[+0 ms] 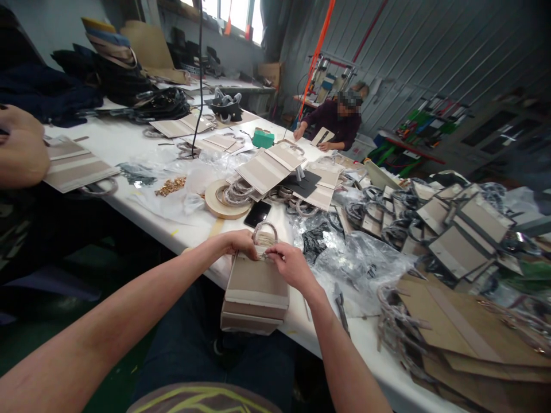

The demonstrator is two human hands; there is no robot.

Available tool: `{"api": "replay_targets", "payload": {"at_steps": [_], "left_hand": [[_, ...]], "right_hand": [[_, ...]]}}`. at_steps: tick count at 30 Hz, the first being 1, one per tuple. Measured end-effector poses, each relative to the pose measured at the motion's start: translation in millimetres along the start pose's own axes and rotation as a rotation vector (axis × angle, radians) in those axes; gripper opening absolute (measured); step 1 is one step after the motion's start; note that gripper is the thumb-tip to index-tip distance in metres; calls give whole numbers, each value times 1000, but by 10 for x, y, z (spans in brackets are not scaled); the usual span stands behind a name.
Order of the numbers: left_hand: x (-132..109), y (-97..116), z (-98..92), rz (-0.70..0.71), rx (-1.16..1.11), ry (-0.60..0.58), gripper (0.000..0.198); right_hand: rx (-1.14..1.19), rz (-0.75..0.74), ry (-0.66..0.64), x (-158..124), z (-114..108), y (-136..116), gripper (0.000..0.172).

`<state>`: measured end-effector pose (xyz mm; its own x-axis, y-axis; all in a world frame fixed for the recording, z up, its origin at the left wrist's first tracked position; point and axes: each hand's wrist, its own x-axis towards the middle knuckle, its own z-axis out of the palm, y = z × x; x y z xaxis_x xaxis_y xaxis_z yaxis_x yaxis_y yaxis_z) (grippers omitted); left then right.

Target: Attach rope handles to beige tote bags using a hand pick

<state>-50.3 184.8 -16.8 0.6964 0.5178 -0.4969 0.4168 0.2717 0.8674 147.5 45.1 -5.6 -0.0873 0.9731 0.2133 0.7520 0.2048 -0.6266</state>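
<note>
A beige handbag panel hangs over the table's front edge, above my lap, with its lower part folded. From its top edge rises a round handle wrapped in clear plastic. My left hand grips the top edge by the handle's left end, thumb on the panel. On the other side my right hand has thumb and forefinger pinched at the handle's right end; whatever small thing lies between them is hidden. Just beyond my hands lie a black phone and a roll of tape.
More bag panels with handles lie ahead, with heaps to the right. Gold metal pieces sit on plastic at left. Pliers rest at right. A co-worker sits across; another person's arm shows at left.
</note>
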Motion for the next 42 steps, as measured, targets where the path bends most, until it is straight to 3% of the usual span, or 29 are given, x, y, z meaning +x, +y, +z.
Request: {"api": "replay_targets", "payload": {"at_steps": [5, 24, 35, 42], "left_hand": [[-34, 19, 11, -5, 9, 13, 28], [37, -89, -77, 19, -15, -52, 32], [101, -143, -60, -16, -47, -65, 37], [140, -164, -74, -34, -7, -54, 38]], "right_hand": [[-87, -42, -40, 51, 52, 1, 27], [-193, -45, 24, -20, 178, 28, 29], [-62, -52, 0, -43, 168, 89, 38], [-7, 0, -10, -15, 175, 77, 21]]}}
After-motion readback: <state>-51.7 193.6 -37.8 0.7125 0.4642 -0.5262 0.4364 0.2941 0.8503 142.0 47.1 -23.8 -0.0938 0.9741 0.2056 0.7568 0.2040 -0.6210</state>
